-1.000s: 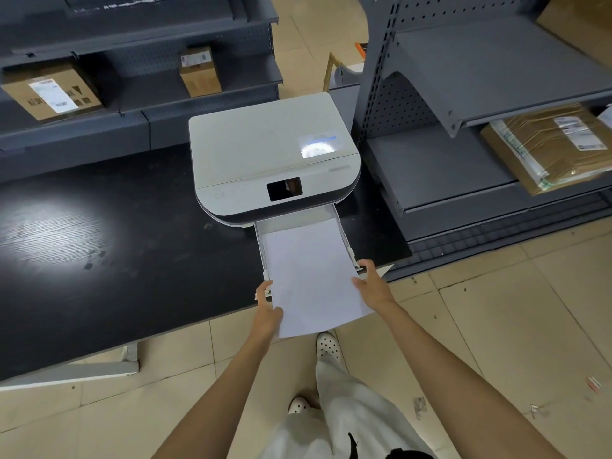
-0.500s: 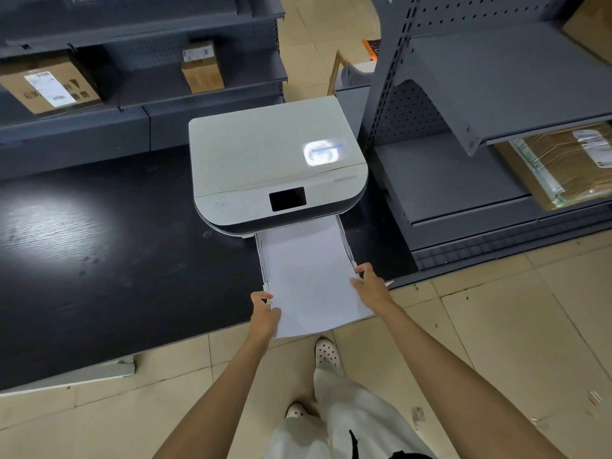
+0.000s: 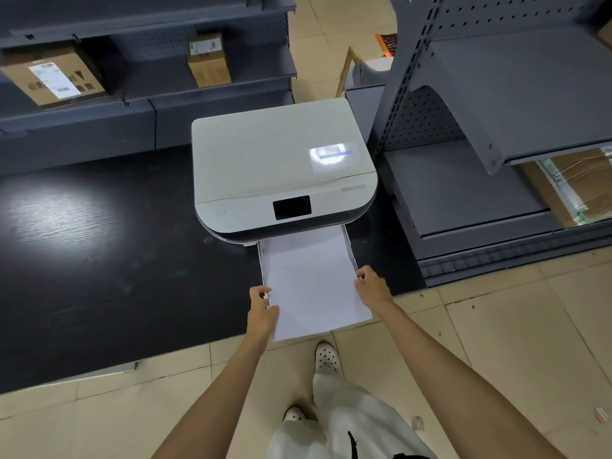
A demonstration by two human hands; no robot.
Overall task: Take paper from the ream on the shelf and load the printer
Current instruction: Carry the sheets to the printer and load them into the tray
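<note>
Gripping the white stack of paper sheets (image 3: 311,286) at its two long edges, you stand at the corner of the black wood-grain desk (image 3: 99,246). Your left hand (image 3: 263,304) pinches the edge at 9 o'clock, fingers closed on it; your right hand (image 3: 372,284) is clamped on the edge at 3 o'clock. The stack lies partly inside the pulled-out white tray (image 3: 350,245) of the white flat-topped printer (image 3: 281,170), its near end overhanging the desk edge toward 6 o'clock. At 3 o'clock of the printer, a brown-wrapped paper ream (image 3: 576,187) lies on the grey metal shelf (image 3: 463,193).
</note>
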